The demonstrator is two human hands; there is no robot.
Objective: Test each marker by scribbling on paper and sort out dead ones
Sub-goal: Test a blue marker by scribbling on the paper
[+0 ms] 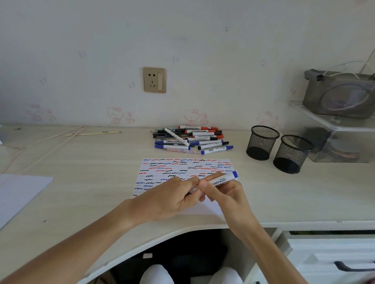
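A white whiteboard marker with a blue end lies across both my hands, above the scribble paper. My right hand grips its barrel. My left hand is curled round its lower end, which is hidden under the fingers, so cap and tip cannot be seen. The paper is covered with several red, blue and black squiggles. A pile of several markers in red, blue and black lies behind the paper near the wall.
Two black mesh pen cups stand at the right. A clear shelf with a grey bin sits behind them. Blank white sheets lie at the left edge. Thin wooden sticks lie at the back left.
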